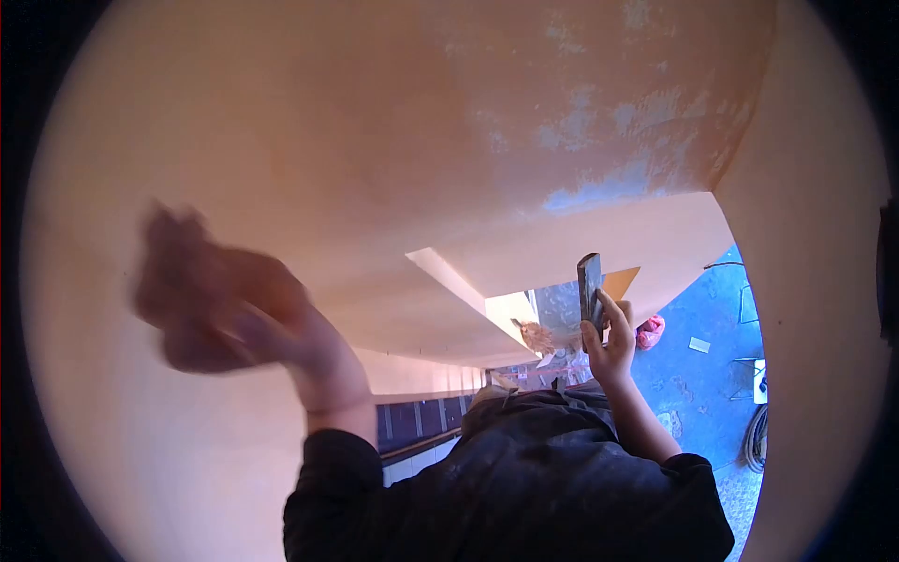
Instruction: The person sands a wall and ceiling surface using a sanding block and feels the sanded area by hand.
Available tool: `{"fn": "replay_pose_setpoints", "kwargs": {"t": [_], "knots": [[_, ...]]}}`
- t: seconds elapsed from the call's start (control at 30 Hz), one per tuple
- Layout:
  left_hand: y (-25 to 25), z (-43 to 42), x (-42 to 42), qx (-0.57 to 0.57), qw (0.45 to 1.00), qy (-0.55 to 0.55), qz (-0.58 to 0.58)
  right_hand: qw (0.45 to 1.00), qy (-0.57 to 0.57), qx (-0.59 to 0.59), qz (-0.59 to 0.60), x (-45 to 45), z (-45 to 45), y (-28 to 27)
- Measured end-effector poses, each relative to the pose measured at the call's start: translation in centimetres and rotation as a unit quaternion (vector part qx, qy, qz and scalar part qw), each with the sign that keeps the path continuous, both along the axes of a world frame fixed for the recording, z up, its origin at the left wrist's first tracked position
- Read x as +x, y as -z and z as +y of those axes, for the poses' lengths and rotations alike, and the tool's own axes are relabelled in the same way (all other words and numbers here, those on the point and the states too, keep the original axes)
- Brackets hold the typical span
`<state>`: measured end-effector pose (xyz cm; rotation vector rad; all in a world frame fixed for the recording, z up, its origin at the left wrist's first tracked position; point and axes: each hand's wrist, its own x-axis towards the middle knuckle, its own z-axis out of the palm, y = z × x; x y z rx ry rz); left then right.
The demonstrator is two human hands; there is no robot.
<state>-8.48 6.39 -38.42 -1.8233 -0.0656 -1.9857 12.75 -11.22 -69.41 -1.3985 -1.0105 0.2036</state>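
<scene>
My right hand (611,339) is closed around a narrow, dusty grey slab-like tool (589,292), which stands roughly upright with its top end above my fingers. I cannot make out its exact kind. On the other side, my left hand (229,304) is raised close to the smooth orange-beige wall (356,122). Motion smears its fingers, so neither their pose nor anything in them shows clearly. Whitish, rough patches (581,122) mark the wall surface at the upper right.
Below my right arm lies a bluish floor (679,379) with a red bag (650,331), a small white rectangle (699,345) and a coiled hose or cable (757,438). A straw-coloured brush-like bundle (535,335) sits near the wall opening. A curved wall edge (796,309) rises on the right.
</scene>
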Motion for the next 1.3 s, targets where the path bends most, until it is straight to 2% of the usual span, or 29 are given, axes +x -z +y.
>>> {"fn": "replay_pose_setpoints", "kwargs": {"t": [0.03,0.07,0.13,0.17,0.23,0.33,0.4,0.43,0.57,0.63,0.7,0.73,0.83,0.87,0.97,1.0,1.1,1.17,1.3], "knots": [[1.1,1.0,-0.7,0.079,0.987,0.106,0.088,1.0,0.005,-0.002,-0.005,0.1,-0.1,-0.2],[3.1,0.8,-0.1,0.009,0.984,0.141,0.104,1.0,0.01,-0.006,-0.011,0.2,-0.2,-0.3],[6.5,0.8,1.7,-0.134,0.979,0.139,0.073,1.0,0.018,-0.001,-0.022,0.1,0.0,-1.1],[7.8,1.2,1.9,-0.174,0.975,0.102,0.098,0.999,0.019,0.006,-0.031,-0.1,0.3,-1.5],[8.6,1.8,2.8,-0.149,0.974,0.046,0.164,1.0,0.014,0.005,-0.028,-0.4,0.6,-1.9],[9.4,4.3,3.1,-0.121,0.981,0.015,0.149,0.998,0.017,0.024,-0.051,-1.0,1.2,-2.7],[10.1,6.2,3.3,-0.112,0.987,0.021,0.116,0.989,0.039,0.096,-0.11,-0.9,2.0,-3.0],[10.4,7.0,3.4,-0.1,0.991,0.028,0.084,0.988,0.041,0.095,-0.113,-0.6,2.7,-4.1],[11.2,7.7,4.1,-0.06,0.996,0.028,0.065,0.933,0.14,0.196,-0.269,2.1,6.1,-12.2],[11.6,7.3,4.2,-0.084,0.994,0.057,0.031,0.92,0.161,0.229,-0.273,2.1,8.0,-14.0],[11.9,7.1,4.0,-0.096,0.993,0.059,0.026,0.91,0.199,0.247,-0.267,1.8,9.5,-14.3],[12.2,7.0,3.9,-0.104,0.992,0.059,0.026,0.917,0.211,0.203,-0.271,1.2,9.8,-13.2],[12.8,7.0,3.4,-0.108,0.992,0.035,0.059,0.915,0.214,0.191,-0.283,-0.8,11.8,-7.4],[12.8,7.3,3.6,-0.098,0.993,0.05,0.052,0.909,0.231,0.205,-0.281,-1.1,12.6,-8.0],[12.9,7.3,3.9,-0.099,0.992,0.071,0.017,0.89,0.249,0.235,-0.3,-1.4,13.8,-16.0],[13.0,7.2,4.1,-0.099,0.993,0.069,0.017,0.892,0.252,0.253,-0.276,-1.6,14.3,-16.8],[12.8,7.3,4.0,-0.095,0.993,0.073,-0.016,0.904,0.241,0.193,-0.297,-1.9,13.1,-10.9],[12.8,7.2,4.1,-0.105,0.99,0.097,-0.001,0.904,0.231,0.218,-0.288,-2.2,13.4,-7.3],[12.8,6.9,3.6,-0.125,0.989,0.079,0.03,0.898,0.267,0.217,-0.276,-1.8,13.7,-17.2]]}}
